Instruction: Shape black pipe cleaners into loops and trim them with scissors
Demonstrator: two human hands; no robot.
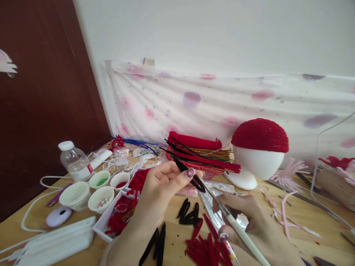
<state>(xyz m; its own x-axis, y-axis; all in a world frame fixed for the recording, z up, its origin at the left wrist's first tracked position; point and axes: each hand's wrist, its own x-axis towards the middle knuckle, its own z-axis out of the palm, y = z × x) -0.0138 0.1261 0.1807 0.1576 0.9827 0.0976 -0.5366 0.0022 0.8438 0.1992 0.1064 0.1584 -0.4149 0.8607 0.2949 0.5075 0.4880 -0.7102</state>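
My left hand [169,181] pinches a bent black chenille stem [199,183] between thumb and fingers. My right hand [246,218] is closed around a tool with a slim metal end and a long cream handle [245,236]; its exact kind is unclear. The metal end lies close beside the black stem, and I cannot tell whether they touch. Below the hands are folded black chenille pieces [190,214] and a pile of short red chenille pieces [203,247]. More black pieces [156,244] lie near my left forearm.
A red basket [195,168] of chenille stems stands at the back. Beside it is a white head form [246,160] with a red cap [259,136]. Left are bead cups [74,195], a bottle [74,162], a white box [101,227] and a white power strip [61,240].
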